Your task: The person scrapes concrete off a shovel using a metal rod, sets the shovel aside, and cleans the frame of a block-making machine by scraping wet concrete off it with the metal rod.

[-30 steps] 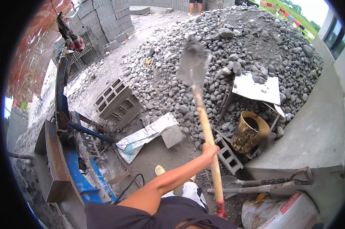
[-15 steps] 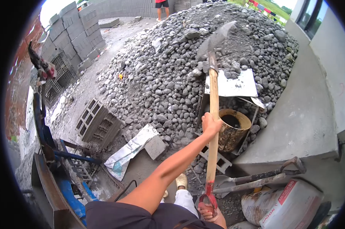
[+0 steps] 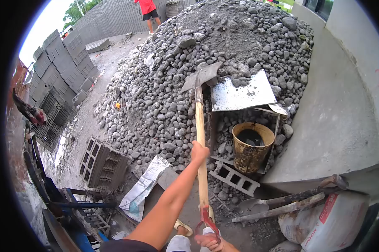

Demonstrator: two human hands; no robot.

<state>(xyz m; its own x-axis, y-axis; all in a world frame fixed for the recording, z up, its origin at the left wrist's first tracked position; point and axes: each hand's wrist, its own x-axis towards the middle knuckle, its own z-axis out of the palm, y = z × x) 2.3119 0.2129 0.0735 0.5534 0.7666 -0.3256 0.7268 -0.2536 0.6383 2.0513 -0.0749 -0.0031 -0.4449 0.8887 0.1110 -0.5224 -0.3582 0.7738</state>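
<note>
A shovel [image 3: 202, 180] with a wooden shaft and a red D-shaped grip points away from me. Its metal blade [image 3: 203, 75] is against or just over the near face of a stone and gravel heap [image 3: 156, 109]; I cannot tell whether it touches. Around the middle of the shaft, my left hand [image 3: 199, 153] is closed. My right hand [image 3: 210, 242] grips the red handle near my body. Right of the blade, a white speckled sheet [image 3: 244, 91] lies over a frame, partly under stones. Below that sheet stands a dirty yellowish bucket [image 3: 253, 147] with dark contents.
A hollow block [image 3: 235, 176] lies before the bucket. Two more tools, one a shovel [image 3: 290, 201], rest by cement bags [image 3: 330, 222] at right. A concrete wall [image 3: 328, 113] borders the heap. Stacked blocks [image 3: 59, 63] and a person in red [image 3: 147, 8] are farther back.
The shovel blade has come back toward me and left, down from higher on the heap. Both hands still hold the shovel. My view has shifted, showing more of the bucket.
</note>
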